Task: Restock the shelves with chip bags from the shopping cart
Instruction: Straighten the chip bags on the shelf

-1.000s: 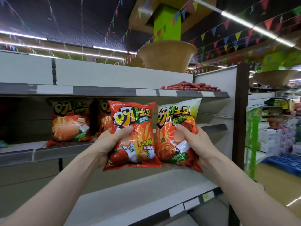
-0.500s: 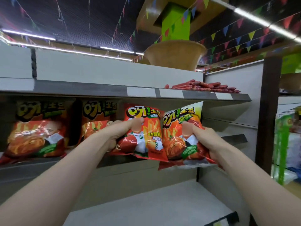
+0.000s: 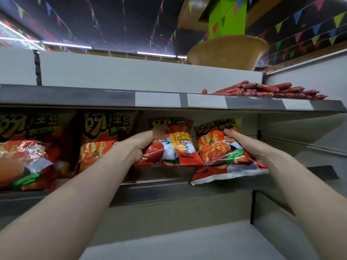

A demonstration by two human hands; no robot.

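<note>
The left hand (image 3: 144, 145), just toward nine o'clock from the middle of the view, grips a red chip bag (image 3: 174, 147), thumb on the front and fingers curled behind its left edge. The right hand (image 3: 247, 147), toward three o'clock, holds a second chip bag (image 3: 219, 154) the same way, thumb pressed near the top of the front. Both arms reach forward from the bottom corners of the view.

The two held bags stand side by side, nearly touching, at the front of the middle shelf (image 3: 169, 192). The bottom seam of the right one hangs over the shelf's front lip. Whether either bag's weight rests on the shelf cannot be told.

Farther toward nine o'clock, two matching bags stand upright on that shelf: one at the frame edge (image 3: 24, 152), the other (image 3: 101, 141) just beside the left forearm. At two o'clock, red sausages (image 3: 272, 90) lie piled on the top shelf (image 3: 75, 96). At six o'clock runs a pale bottom shelf (image 3: 187, 241).

The job looks partly done: two bags are shelved, and two more are at the shelf but not yet let go. The shopping cart is out of view, so what remains in it cannot be judged.
</note>
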